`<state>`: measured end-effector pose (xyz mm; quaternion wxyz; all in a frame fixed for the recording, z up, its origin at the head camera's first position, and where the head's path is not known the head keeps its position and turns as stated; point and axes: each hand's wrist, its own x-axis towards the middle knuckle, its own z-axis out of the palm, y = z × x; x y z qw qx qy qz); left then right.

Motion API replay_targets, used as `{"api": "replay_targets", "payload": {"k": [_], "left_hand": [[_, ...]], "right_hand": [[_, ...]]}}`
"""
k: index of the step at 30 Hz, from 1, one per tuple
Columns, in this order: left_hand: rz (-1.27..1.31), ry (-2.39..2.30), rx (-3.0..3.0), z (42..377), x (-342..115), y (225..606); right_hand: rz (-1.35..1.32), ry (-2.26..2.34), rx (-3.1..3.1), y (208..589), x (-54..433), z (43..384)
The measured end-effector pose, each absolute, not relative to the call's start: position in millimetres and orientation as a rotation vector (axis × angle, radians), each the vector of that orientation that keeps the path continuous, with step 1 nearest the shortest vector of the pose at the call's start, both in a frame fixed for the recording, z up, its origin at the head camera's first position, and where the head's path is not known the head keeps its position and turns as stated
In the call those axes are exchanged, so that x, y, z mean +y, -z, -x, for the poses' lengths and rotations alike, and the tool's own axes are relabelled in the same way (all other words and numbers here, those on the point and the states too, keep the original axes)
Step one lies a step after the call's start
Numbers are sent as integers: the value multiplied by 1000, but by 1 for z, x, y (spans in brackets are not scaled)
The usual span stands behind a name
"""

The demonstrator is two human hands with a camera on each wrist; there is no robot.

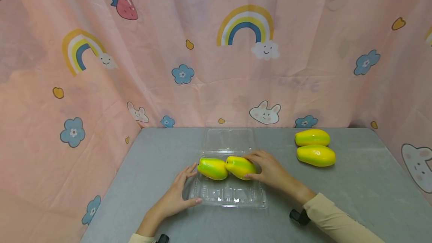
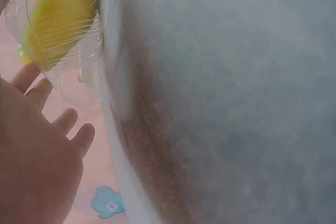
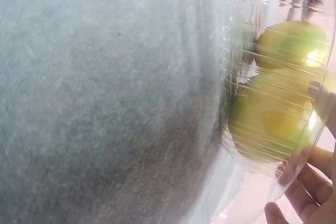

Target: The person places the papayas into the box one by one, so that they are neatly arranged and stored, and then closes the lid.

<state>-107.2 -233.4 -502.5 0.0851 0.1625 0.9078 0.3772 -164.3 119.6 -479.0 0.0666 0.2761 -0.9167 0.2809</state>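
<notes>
A clear plastic clamshell box (image 1: 229, 194) lies on the table with its lid (image 1: 229, 140) folded back. Two yellow-green papayas sit side by side in the box. My right hand (image 1: 270, 170) grips the right papaya (image 1: 240, 168), thumb at the near side and fingers at the far side. The left papaya (image 1: 212, 168) touches it end to end. At the box's left edge is my left hand (image 1: 173, 194), thumb and fingers spread. In the left wrist view, the left hand's fingertips (image 2: 37, 85) reach the box wall. Through the clear wall, the right wrist view shows both papayas (image 3: 273, 116).
Two more papayas, a far one (image 1: 312, 137) and a nearer one (image 1: 316, 156), lie at the back right of the grey table (image 1: 357, 198). A pink patterned curtain (image 1: 216, 96) hangs along the back and sides.
</notes>
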Motion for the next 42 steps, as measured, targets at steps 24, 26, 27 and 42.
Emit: {"api": "replay_targets", "payload": {"k": [24, 26, 27, 42], "left_hand": [[-492, -1154, 2703, 107, -233, 502], [-489, -1154, 2703, 107, -233, 502], [-489, -1152, 2702, 106, -233, 502], [-527, -1167, 2742, 104, -235, 504]], "right_hand": [[-734, -899, -2750, 465, 154, 161], [-710, -868, -2754, 463, 160, 160], [-693, -856, -2760, 462, 164, 159], [-431, -835, -2786, 455, 232, 155]]}}
